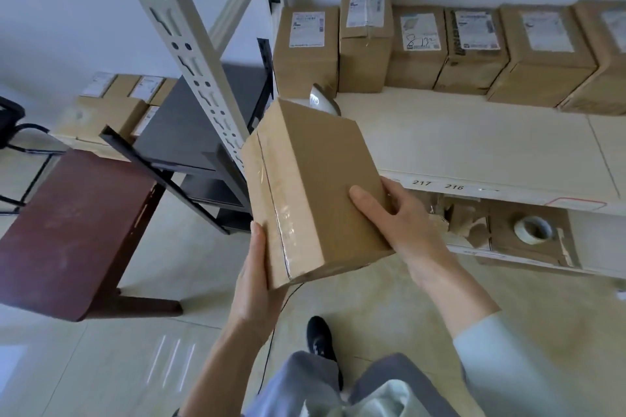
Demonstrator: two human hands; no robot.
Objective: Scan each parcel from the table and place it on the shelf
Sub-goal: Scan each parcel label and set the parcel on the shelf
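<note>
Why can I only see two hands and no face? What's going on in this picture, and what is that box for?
The camera sits on the person's head and looks forward and down, so you see what they see: their own arms, legs and a shoe. Both hands hold one brown cardboard parcel. The left hand grips its near bottom edge, and the right hand grips its right side, thumb on top. Just behind the parcel, a grey scanner pokes up from the pale shelf. More parcels with white labels stand in a row at the back of that shelf. A roll of tape lies on the level below. On the left is a dark red table.
</note>
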